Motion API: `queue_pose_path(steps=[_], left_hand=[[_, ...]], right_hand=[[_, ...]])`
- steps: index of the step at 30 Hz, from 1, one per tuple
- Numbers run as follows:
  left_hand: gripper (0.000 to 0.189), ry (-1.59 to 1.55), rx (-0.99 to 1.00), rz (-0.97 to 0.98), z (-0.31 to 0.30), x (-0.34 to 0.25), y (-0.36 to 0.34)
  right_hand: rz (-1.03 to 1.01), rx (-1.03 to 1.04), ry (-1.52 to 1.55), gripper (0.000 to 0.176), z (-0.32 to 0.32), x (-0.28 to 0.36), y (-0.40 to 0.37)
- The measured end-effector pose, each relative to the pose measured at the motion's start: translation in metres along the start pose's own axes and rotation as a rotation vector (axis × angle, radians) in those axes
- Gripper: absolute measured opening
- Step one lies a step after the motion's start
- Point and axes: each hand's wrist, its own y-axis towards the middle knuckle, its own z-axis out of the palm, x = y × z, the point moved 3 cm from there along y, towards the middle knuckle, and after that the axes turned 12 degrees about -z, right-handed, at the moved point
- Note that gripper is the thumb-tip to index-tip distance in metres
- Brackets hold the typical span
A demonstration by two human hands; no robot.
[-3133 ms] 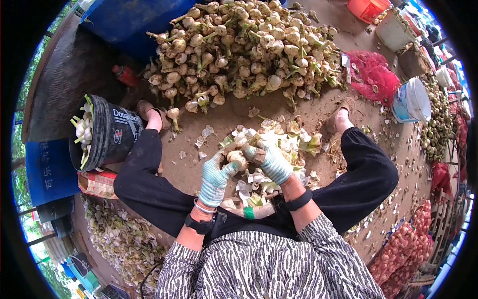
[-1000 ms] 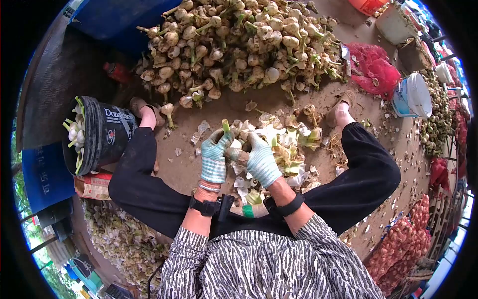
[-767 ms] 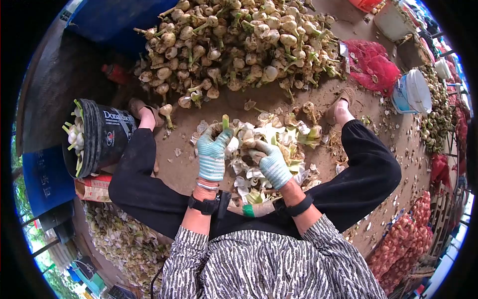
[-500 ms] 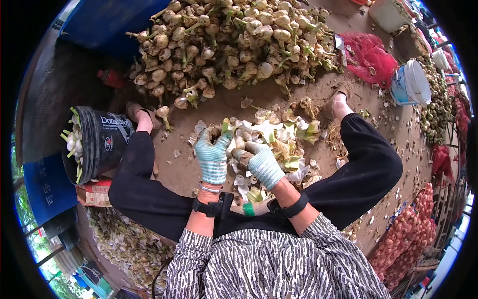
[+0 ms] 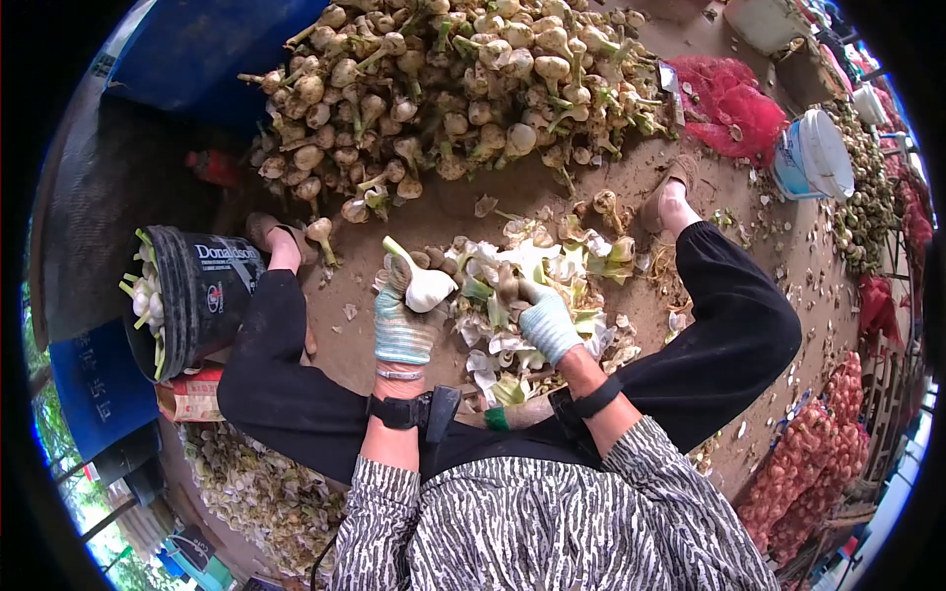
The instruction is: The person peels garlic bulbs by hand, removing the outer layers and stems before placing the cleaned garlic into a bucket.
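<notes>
My left hand (image 5: 402, 320), in a white and teal striped glove with soiled fingers, is closed around a garlic bulb (image 5: 430, 288). The bulb is white and clean-skinned, its pale green stem pointing up and left. To the right, my right hand (image 5: 545, 317) wears a matching glove and is apart from the bulb. Its fingers are curled together over the garlic peelings (image 5: 562, 264); strips of peel lie against the fingertips, and I cannot make out what is between them. The peelings form a loose white and green heap on the ground between my legs.
A large pile of unpeeled garlic (image 5: 443, 89) lies ahead. On the left, a tilted black bucket (image 5: 212, 286) holds white garlic with stems. A white and blue bucket (image 5: 813, 158), red netting (image 5: 729, 108) and filled red mesh sacks (image 5: 803, 473) are on the right.
My hands were close together over the work; now they have parted. The right hand has moved slightly right, and the white bulb has come into plain view in the left hand.
</notes>
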Motion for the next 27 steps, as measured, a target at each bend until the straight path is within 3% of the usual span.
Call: queue_pose_path(steps=[1,3,4,5,7,9,10,11,13,15,17,18,19,20,21,22,23,24,25,27], left_hand=[[0.027,0.0,0.0,-0.003,-0.003,0.001,0.004],[0.025,0.097,0.023,-0.002,-0.013,0.006,0.011],[0.025,0.1,0.02,-0.012,-0.012,0.008,0.011],[0.025,0.099,-0.031,-0.039,-0.012,0.011,0.01],[0.024,0.101,-0.086,-0.074,-0.011,0.015,0.01],[0.026,0.116,-0.07,-0.037,-0.01,0.011,0.012],[0.027,0.118,-0.103,-0.039,-0.013,0.01,0.013],[0.031,0.173,-0.048,-0.06,-0.012,0.007,0.015],[0.024,0.112,-0.122,-0.006,-0.016,0.008,0.027],[0.025,0.071,-0.174,-0.014,-0.019,0.015,0.034],[0.029,0.068,-0.188,-0.213,-0.026,0.024,0.035],[0.035,-0.024,-0.405,-0.26,-0.034,0.034,0.038],[0.033,0.113,-0.362,-0.26,-0.032,0.039,0.037],[0.029,0.073,-0.351,-0.292,-0.036,0.049,0.034],[0.027,0.131,-0.429,-0.394,-0.045,0.053,0.03],[0.026,0.226,-0.414,-0.329,-0.054,0.057,0.031],[0.023,0.141,-0.435,-0.297,-0.061,0.06,0.037],[0.022,0.056,-0.411,-0.383,-0.061,0.06,0.036],[0.023,0.048,-0.366,-0.423,-0.066,0.057,0.042],[0.023,0.108,-0.316,-0.401,-0.055,0.041,0.038]], right_hand=[[0.048,0.006,0.243,0.024,0.003,0.019,0.003],[-0.186,-0.011,0.184,0.033,0.005,0.057,0.004],[-0.193,-0.015,0.196,0.035,0.006,0.076,0.002],[-0.29,-0.067,0.176,0.029,0.011,0.073,0.006],[-0.173,-0.088,0.147,0.022,0.008,0.068,0.012],[0.08,-0.127,0.196,0.016,-0.003,0.046,0.019],[-0.099,-0.179,-0.228,0.022,-0.014,0.03,0.022],[-0.088,-0.245,-0.38,0.023,-0.018,-0.016,0.025],[0.052,-0.28,-0.576,0.026,-0.038,-0.051,0.022],[0.033,-0.484,-0.396,0.028,-0.057,-0.074,0.031],[-0.068,-0.731,-0.716,0.027,-0.084,-0.07,0.047],[-0.04,-0.78,-0.644,0.025,-0.1,-0.068,0.056],[0.017,-0.765,-0.412,0.03,-0.116,-0.054,0.066],[0.033,-0.725,-0.663,0.034,-0.131,-0.061,0.076],[0.041,-0.728,-0.423,0.036,-0.14,-0.078,0.091],[0.125,-0.702,-0.454,0.039,-0.148,-0.072,0.1],[0.139,-0.695,-0.539,0.041,-0.161,-0.115,0.117],[0.308,-0.667,-0.525,0.037,-0.169,-0.141,0.13],[0.382,-0.541,-0.896,0.032,-0.167,-0.106,0.127],[0.405,-0.54,-0.984,0.03,-0.164,-0.098,0.123]])
